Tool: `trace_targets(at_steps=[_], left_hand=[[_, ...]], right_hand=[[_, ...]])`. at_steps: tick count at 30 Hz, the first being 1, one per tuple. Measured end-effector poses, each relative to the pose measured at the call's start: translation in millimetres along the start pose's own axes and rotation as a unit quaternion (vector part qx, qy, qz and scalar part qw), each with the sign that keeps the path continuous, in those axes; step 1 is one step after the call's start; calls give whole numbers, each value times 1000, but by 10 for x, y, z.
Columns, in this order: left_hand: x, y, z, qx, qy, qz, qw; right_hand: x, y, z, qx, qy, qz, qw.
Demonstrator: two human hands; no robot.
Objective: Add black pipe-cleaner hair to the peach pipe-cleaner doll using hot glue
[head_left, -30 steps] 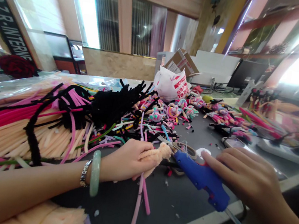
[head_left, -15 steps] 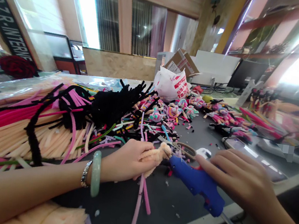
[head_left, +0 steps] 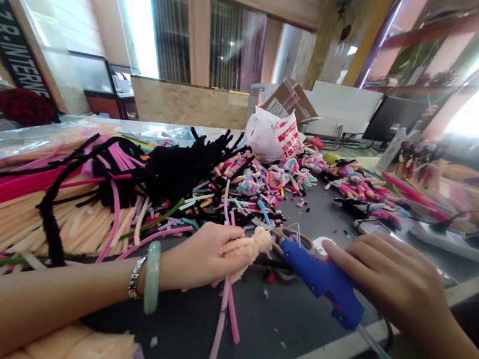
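- Since the earlier frame, the blue hot-glue gun (head_left: 323,284) has shifted slightly, its nozzle now nearer the peach pipe-cleaner figure (head_left: 247,249), and the right hand (head_left: 397,277) has drawn back a little.
- The left hand (head_left: 205,253) has its fingers closed around that figure, which sits above the dark work table (head_left: 289,327); pink stems (head_left: 220,322) hang below it.
- The right hand's curved fingers (head_left: 361,244) lie just beside the gun; whether they grip it, I cannot tell.
- Steel scissors (head_left: 296,240) lie partly under the gun, with a phone (head_left: 372,227) near the right hand.
- A jade bangle (head_left: 152,278) and a chain bracelet (head_left: 136,277) circle the left wrist.
- Heaps of pink, black and peach pipe cleaners (head_left: 80,209) lie beyond the left arm.
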State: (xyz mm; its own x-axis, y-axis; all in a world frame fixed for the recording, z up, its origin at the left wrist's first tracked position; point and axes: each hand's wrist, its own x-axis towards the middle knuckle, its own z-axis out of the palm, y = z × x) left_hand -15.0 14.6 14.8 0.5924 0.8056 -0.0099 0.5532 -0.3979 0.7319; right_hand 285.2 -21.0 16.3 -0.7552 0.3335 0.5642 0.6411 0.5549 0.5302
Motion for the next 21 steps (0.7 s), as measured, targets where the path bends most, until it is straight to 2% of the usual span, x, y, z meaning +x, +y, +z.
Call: trace_targets(at_steps=[6,13,21], left_hand=[[13,-17,3,-30,-2,-14,999],[34,-57,-11,-20,4,13,1000],[44,-57,1,-32,-18,20,999]], right_hand=[[2,23,-16,8,4,18,1000],[11,-38,10,74,24,65,995],[70,-111,27,115,25,78,990]])
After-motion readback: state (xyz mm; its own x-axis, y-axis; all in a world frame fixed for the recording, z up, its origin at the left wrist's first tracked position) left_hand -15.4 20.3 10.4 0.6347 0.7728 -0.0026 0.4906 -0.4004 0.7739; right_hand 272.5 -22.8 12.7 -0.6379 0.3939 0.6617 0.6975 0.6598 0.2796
